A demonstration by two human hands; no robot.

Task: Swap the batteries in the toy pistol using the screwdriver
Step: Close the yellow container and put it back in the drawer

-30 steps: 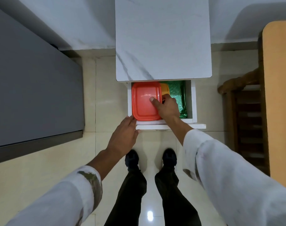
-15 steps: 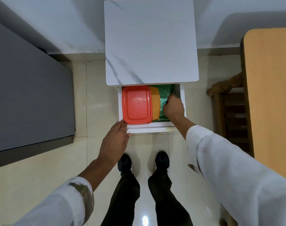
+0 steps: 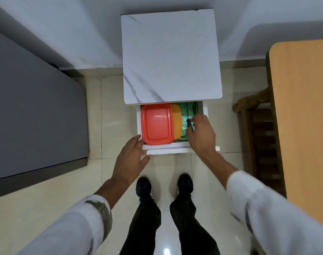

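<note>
Head view, lower centre: left hand (image 3: 131, 159), fingers straight, rests on the left corner of the drawer (image 3: 166, 150) front.
Right hand (image 3: 201, 135): centre right, fingers curled, pinching the dark screwdriver (image 3: 189, 123) above the green liner (image 3: 186, 115).
Drawer, left side: red container (image 3: 156, 124), with the orange container (image 3: 176, 122) just right of it.
Upper centre: marble cabinet top (image 3: 169, 56).

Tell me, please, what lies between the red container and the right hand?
In the head view, an orange container and a strip of crinkled green sheet lie between them.
</note>
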